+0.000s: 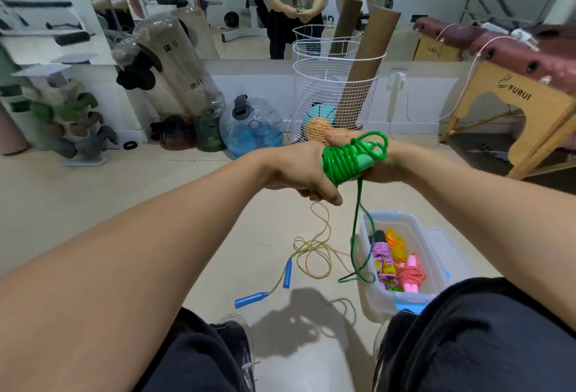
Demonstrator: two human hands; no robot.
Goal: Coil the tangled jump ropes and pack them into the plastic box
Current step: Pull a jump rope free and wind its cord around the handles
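I see a pale floor (93, 204). A rope with blue handles (282, 262) lies loose on it. Just beside that sits a clear plastic box (371, 292) with its lid (448, 254) next to it. Far back stand a white wire basket (335, 95) and a blue water jug (249, 129).

Two hands (299, 173) (377, 167); one plastic box (367, 285) (ropes inside uncountable).

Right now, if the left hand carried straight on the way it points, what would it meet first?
The left hand points rightward; it would meet the right hand first, which grips the same green plastic jump rope bundle. Depth unclear.
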